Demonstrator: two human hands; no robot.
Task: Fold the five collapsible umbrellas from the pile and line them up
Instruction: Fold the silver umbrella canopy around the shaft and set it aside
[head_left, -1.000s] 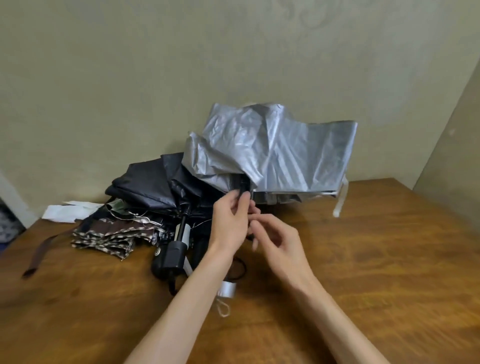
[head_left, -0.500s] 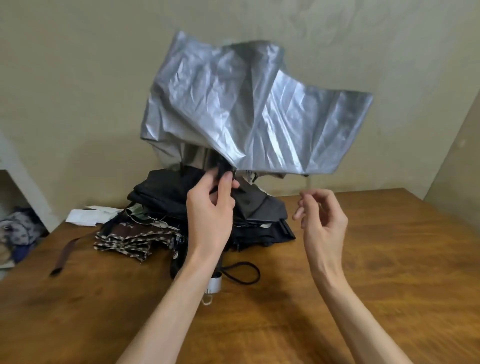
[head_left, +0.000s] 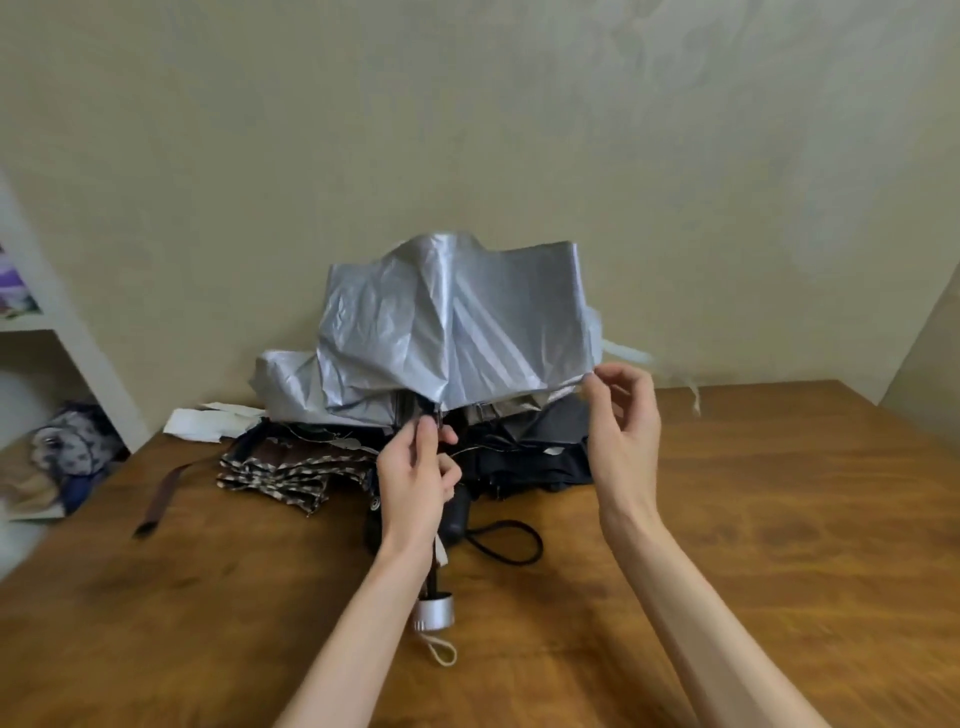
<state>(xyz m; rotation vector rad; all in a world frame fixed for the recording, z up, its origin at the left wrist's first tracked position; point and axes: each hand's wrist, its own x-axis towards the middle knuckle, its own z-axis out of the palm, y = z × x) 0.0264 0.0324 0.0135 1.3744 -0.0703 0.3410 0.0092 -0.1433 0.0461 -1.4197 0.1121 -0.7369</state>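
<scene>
A silver umbrella (head_left: 457, 322) hangs half open above the pile, its canopy crumpled. My left hand (head_left: 415, 478) grips its shaft just under the canopy; the silver handle (head_left: 435, 613) with a cream loop sticks out below my wrist. My right hand (head_left: 621, 415) pinches the canopy's right edge between thumb and fingers. Behind my hands lies the pile: black umbrellas (head_left: 540, 457) with a black handle and cord loop (head_left: 506, 540), and a brown patterned umbrella (head_left: 280, 470) at the left.
The wooden table (head_left: 753, 519) stands against a beige wall. White paper (head_left: 200, 423) lies at the back left, and a brown strap (head_left: 163, 493) lies left of the pile. A white shelf with cloth bundles (head_left: 67, 447) stands left of the table.
The silver umbrella has come down from its raised position to just above the pile. My right hand, which held nothing before, has taken hold of the canopy's right edge.
</scene>
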